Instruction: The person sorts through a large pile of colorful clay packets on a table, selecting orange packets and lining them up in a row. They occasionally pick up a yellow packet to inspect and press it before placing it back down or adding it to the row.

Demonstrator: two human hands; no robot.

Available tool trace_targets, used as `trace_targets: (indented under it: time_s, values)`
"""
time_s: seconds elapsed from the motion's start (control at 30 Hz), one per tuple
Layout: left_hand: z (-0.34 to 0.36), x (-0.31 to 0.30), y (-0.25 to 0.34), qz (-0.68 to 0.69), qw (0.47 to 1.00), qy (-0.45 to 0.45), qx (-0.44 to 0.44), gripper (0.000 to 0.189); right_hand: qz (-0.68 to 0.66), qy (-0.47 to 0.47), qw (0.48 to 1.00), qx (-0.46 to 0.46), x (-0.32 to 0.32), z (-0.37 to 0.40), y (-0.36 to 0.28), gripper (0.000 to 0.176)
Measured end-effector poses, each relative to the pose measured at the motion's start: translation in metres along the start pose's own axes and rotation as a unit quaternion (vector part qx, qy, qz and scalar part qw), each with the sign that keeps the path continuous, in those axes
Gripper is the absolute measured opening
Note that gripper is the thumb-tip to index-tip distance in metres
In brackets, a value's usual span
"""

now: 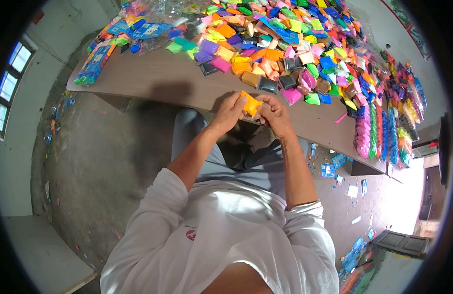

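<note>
Between my two hands is a small orange packet, held just over the near edge of the table. My left hand pinches its left side, thumb on top. On the other side, my right hand grips the packet's right corner with thumb and fingers. Parts of the packet are covered by my fingertips. Right beyond my hands lies a big heap of small colourful packets; a black packet and a magenta packet are the closest ones.
Bagged sets of packets lie at the table's left end. Long strips of pink packets and other colours hang near the right end, beside clear bags. Blue card wrappers are scattered on the floor. A barred window is at left.
</note>
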State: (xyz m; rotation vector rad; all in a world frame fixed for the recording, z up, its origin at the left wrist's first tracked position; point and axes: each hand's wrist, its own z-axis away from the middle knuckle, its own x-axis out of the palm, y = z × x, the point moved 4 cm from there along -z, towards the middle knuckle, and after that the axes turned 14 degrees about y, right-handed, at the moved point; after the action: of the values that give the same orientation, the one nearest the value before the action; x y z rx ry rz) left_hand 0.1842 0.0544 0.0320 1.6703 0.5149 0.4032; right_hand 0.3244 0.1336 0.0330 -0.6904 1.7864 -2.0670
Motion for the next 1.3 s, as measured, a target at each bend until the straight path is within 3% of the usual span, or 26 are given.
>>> trace_targets:
  time_s: [0.17, 0.27, 0.33, 0.4, 0.47, 0.53, 0.57, 0.63, 0.67, 0.73, 0.8, 0.87, 0.9, 0.97, 1.0, 1.07, 1.3]
  values:
    - [-0.003, -0.004, 0.005, 0.048, 0.998, -0.004, -0.027, 0.031, -0.039, 0.020, 0.999, -0.006, 0.001, -0.003, 0.002, 0.028]
    - [-0.010, -0.015, -0.003, 0.083, 0.991, 0.023, -0.106, 0.029, -0.044, 0.064, 0.997, 0.005, 0.006, -0.003, -0.001, 0.026]
    - [-0.014, -0.034, -0.010, 0.089, 0.983, 0.093, -0.128, 0.029, -0.037, 0.087, 0.995, 0.013, 0.015, -0.003, -0.005, 0.025]
    - [-0.023, -0.060, -0.015, 0.059, 0.984, 0.131, -0.101, 0.027, -0.021, 0.112, 0.994, -0.002, 0.029, -0.003, -0.007, 0.022]
    - [-0.031, -0.095, -0.012, -0.012, 0.986, 0.169, 0.004, 0.026, -0.022, 0.102, 0.995, -0.001, 0.043, -0.008, 0.002, 0.022]
    - [-0.037, -0.125, -0.012, -0.030, 0.978, 0.201, -0.051, 0.026, -0.023, 0.094, 0.995, -0.004, 0.054, -0.014, 0.014, 0.022]
    - [-0.040, -0.139, -0.013, -0.047, 0.966, 0.232, -0.104, 0.027, 0.030, 0.097, 0.995, -0.023, 0.057, -0.018, 0.022, 0.023]
    - [-0.045, -0.153, -0.010, -0.024, 0.966, 0.240, -0.096, 0.027, 0.169, 0.097, 0.978, -0.074, 0.060, -0.021, 0.021, 0.024]
    - [-0.046, -0.156, -0.010, -0.002, 0.964, 0.250, -0.089, 0.027, 0.170, 0.105, 0.977, -0.074, 0.056, -0.020, 0.017, 0.024]
    - [-0.051, -0.155, -0.013, -0.042, 0.966, 0.239, -0.089, 0.028, 0.301, 0.117, 0.893, -0.313, 0.058, -0.006, -0.023, 0.028]
    - [-0.059, -0.152, -0.019, -0.080, 0.965, 0.233, -0.087, 0.029, 0.363, 0.157, 0.873, -0.285, 0.035, -0.006, -0.049, 0.036]
    - [-0.069, -0.148, -0.024, -0.194, 0.959, 0.208, -0.017, 0.030, 0.541, 0.217, 0.663, -0.470, 0.018, -0.008, -0.073, 0.044]
    - [-0.072, -0.146, -0.023, -0.194, 0.959, 0.206, -0.017, 0.030, 0.541, 0.218, 0.663, -0.469, 0.007, -0.018, -0.073, 0.044]
    - [-0.083, -0.132, -0.012, -0.313, 0.933, 0.173, 0.036, 0.032, 0.594, 0.102, 0.642, -0.474, -0.003, -0.044, -0.064, 0.051]
    - [-0.090, -0.127, -0.011, -0.312, 0.934, 0.171, 0.038, 0.032, 0.594, 0.105, 0.641, -0.474, -0.006, -0.053, -0.065, 0.051]
    - [-0.102, -0.113, 0.000, -0.351, 0.899, 0.191, 0.181, 0.029, 0.630, -0.011, 0.599, -0.494, -0.001, -0.070, -0.058, 0.053]
    - [-0.140, -0.090, -0.009, -0.419, 0.872, 0.157, 0.197, 0.028, 0.624, -0.066, 0.611, -0.482, -0.008, -0.118, -0.056, 0.048]
